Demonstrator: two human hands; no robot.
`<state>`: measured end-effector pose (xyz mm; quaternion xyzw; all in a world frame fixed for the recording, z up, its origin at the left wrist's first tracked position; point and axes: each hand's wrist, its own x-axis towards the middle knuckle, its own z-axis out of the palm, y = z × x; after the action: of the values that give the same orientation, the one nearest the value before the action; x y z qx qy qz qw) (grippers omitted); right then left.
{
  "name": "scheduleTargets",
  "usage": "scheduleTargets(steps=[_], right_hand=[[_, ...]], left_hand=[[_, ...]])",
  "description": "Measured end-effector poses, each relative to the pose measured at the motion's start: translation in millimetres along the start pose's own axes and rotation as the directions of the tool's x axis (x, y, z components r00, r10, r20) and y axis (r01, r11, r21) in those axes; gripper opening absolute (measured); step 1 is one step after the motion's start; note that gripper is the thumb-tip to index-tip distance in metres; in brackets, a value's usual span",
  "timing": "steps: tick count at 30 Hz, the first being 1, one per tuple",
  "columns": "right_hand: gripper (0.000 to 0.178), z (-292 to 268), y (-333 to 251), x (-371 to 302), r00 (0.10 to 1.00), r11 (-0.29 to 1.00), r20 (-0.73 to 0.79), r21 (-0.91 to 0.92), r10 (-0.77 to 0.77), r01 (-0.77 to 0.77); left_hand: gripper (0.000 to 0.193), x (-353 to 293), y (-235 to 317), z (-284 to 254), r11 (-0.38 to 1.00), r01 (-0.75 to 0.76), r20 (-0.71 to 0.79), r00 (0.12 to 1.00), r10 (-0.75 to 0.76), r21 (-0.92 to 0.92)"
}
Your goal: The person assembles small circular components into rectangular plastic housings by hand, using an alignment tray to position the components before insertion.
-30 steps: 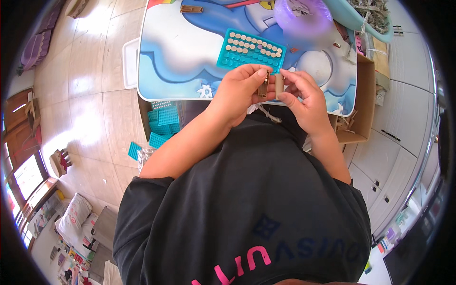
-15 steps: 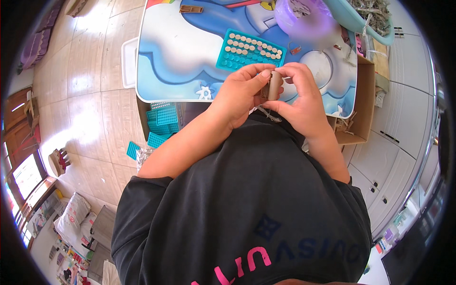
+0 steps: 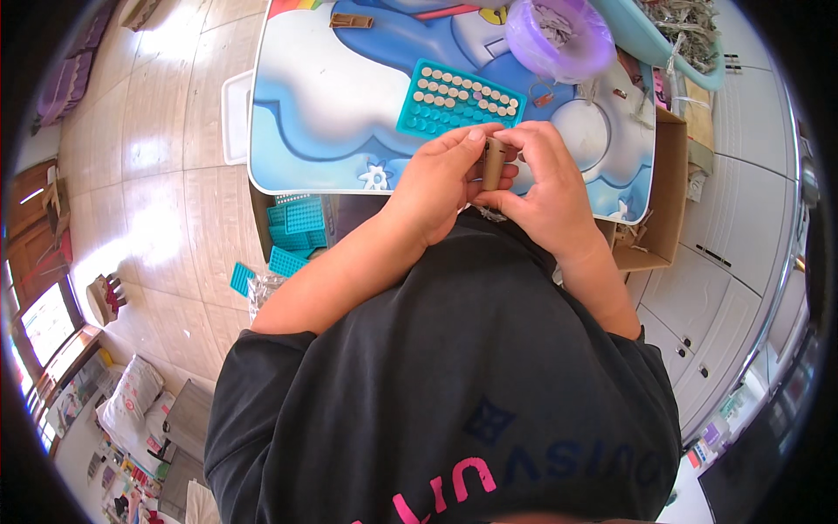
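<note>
Close to my body, at the table's near edge, my left hand [image 3: 441, 170] pinches a small brown cylinder [image 3: 493, 166] between thumb and fingers. My right hand [image 3: 552, 179] grips the same cylinder from the other side, its thumb low and its fingertips near the top. A dark slot or mark shows near the cylinder's upper end; its far side is hidden by my fingers. Just beyond my hands lies a teal tray [image 3: 425, 124] with round wells, several of them filled with pale beige discs [image 3: 453, 79].
The table [image 3: 319, 96] has a cloud pattern. On it are a brown slotted piece [image 3: 352, 21], a purple basin [image 3: 559, 63] holding grey strips, and a small reddish tag [image 3: 543, 100]. A cardboard box [image 3: 668, 188] stands right; more teal trays [image 3: 301, 223] sit below left.
The brown cylinder has turned in my fingers, showing a darker side, and has shifted slightly left. Both hands remain on it.
</note>
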<state>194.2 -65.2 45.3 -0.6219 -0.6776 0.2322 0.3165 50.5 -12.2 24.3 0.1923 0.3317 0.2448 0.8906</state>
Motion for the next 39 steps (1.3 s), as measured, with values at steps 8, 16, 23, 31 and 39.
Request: scheduleTargets(steps=[8,16,23,31,39], right_hand=[[0.062,-0.6,-0.3,-2.1,1.0,0.999,0.002,0.041,0.013,-0.013],[0.061,0.0,2.4,-3.1,0.999,0.999,0.017,0.038,0.027,-0.028],[0.042,-5.9,7.6,-1.4,0.99,0.917,0.069,0.375,0.123,-0.14],[0.026,-0.1,19.4,-5.9,0.966,0.64,-0.016,0.751,0.258,-0.159],[0.023,14.8,8.0,-5.6,0.929,0.388,-0.108,0.921,0.353,-0.04]], left_hand=[[0.034,-3.1,1.3,1.5,0.999,0.008,-0.035,0.999,-0.006,0.047],[0.035,-4.1,1.5,2.8,0.999,0.009,-0.016,1.0,-0.008,0.033],[0.045,-4.9,-7.8,1.7,0.915,-0.229,0.037,0.972,0.23,0.333],[0.032,-12.3,7.4,5.5,0.773,-0.264,0.114,0.963,0.244,0.577],[0.017,-17.9,3.2,6.6,0.764,-0.344,0.085,0.93,0.358,0.546]])
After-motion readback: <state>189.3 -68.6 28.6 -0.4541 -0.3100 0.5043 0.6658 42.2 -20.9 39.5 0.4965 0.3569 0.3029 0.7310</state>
